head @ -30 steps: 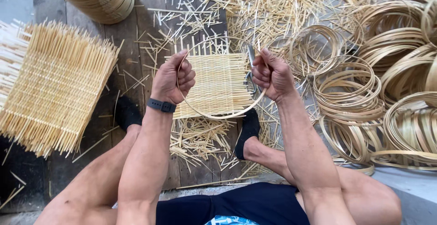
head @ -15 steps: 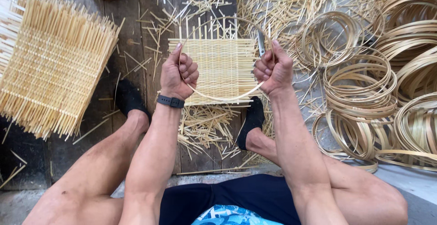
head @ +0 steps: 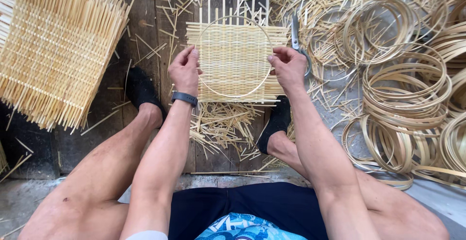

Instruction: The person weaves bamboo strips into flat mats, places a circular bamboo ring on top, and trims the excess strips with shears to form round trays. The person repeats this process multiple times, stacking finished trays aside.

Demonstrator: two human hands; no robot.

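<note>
My left hand [head: 185, 70] and my right hand [head: 288, 67] each pinch one side of a thin bamboo hoop [head: 234, 96]. The hoop is held flat like a ring above a small square woven bamboo mat [head: 235, 58], which lies on the floor between my feet. A dark band sits on my left wrist. Loose ends of the mat's strips stick out along its far edge.
A larger woven mat [head: 56, 50] lies at the left. Several coils of bamboo hoops [head: 407, 89] are piled at the right. Scissors [head: 297, 38] lie just right of the small mat. Bamboo offcuts [head: 221, 126] litter the wooden floor.
My fists were raised with the strip bent in a low curve; now both hands have dropped and spread, and the strip forms a full round hoop over the small mat.
</note>
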